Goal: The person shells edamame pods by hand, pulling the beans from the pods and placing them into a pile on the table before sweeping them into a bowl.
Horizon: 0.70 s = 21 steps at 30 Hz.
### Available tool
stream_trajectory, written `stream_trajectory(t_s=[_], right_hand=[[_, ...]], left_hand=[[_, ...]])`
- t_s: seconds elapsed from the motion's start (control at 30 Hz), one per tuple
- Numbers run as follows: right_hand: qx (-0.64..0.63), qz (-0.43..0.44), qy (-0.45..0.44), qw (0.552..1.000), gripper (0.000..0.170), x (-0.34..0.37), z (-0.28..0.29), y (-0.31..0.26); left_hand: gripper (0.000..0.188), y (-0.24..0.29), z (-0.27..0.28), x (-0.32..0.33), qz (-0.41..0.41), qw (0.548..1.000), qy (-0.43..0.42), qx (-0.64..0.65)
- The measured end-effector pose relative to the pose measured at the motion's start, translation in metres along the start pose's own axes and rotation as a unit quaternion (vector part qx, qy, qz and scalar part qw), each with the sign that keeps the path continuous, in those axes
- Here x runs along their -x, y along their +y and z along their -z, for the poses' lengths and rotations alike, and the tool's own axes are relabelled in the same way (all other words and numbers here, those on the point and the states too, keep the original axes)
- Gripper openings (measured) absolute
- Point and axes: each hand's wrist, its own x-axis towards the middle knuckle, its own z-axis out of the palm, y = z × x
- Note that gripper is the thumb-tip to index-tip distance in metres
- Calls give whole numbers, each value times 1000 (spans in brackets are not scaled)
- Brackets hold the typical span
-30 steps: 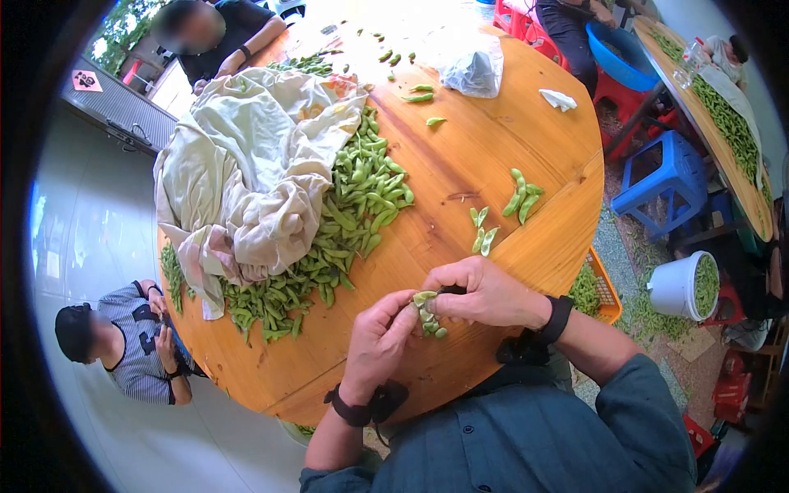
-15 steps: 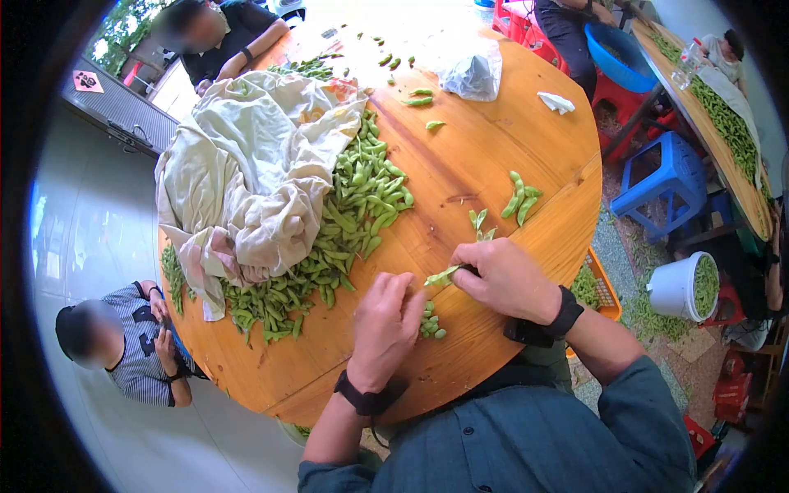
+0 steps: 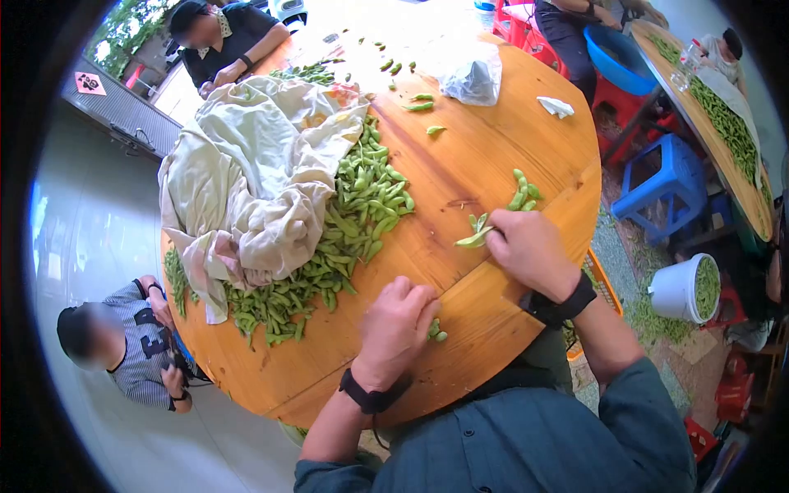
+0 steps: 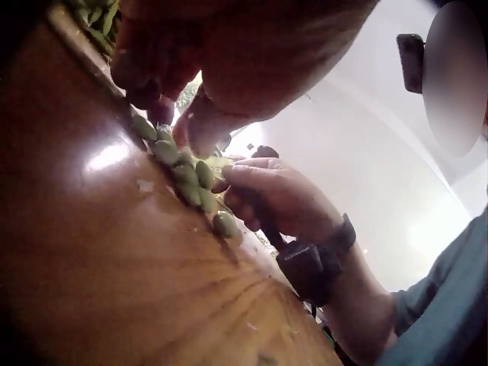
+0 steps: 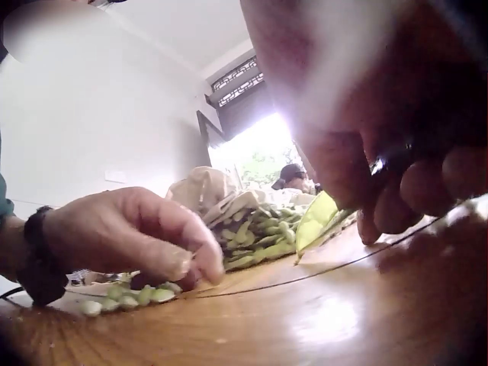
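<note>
In the head view, the right hand pinches a split green pod above the table beside other pods. The right wrist view shows that pod hanging by the right fingers. My left hand is low over the table near the front edge, fingers loosely bent, next to a small group of shelled beans. Seen from the left wrist, the beans lie under and beside the left fingertips; a gap shows between thumb and fingers, with nothing visible held.
A pile of whole pods lies left under a crumpled cloth. Loose pods, a plastic bag and a tissue are on the table. Two people sit at its far and left sides. A white bucket stands right.
The hands have moved apart. My right hand has carried the pod away up and right to the loose pods; the left has left the pod and remains by the beans.
</note>
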Motion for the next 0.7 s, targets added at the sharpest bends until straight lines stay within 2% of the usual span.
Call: stream_trajectory(t_s=[0.07,0.13,0.2,0.23,0.3,0.33,0.4,0.47,0.5,0.57,0.63,0.7], right_hand=[[2,-28,-3,1000,17,0,12,12],[18,-41,19,999,19,3,22,13],[21,-20,40,999,24,6,24,15],[22,-24,61,998,23,7,31,8],[24,-27,82,996,22,10,31,-1],[-24,7,71,997,20,12,27,-6],[-70,44,65,994,17,18,16,-15],[-158,149,13,976,13,22,-6,-18],[-156,150,17,976,13,25,-13,-20],[-163,163,-64,971,12,31,-22,-24],[-173,161,-66,969,12,34,-26,-28],[-185,160,-69,967,12,34,-28,-34]], left_hand=[[11,1,-2,10,-56,998,-37,1],[9,5,3,13,-41,998,-50,12],[10,6,9,14,14,993,-35,115],[10,2,11,11,15,993,-35,115],[12,-13,19,-3,30,997,67,39],[12,-21,22,-11,29,997,68,38],[16,-36,25,-26,66,992,77,-69],[16,-44,23,-31,62,991,71,-98],[15,-46,23,-34,60,988,63,-126],[15,-42,24,-33,68,988,50,-130],[15,-37,25,-28,78,987,35,-135],[10,-34,27,-21,18,988,42,-145]])
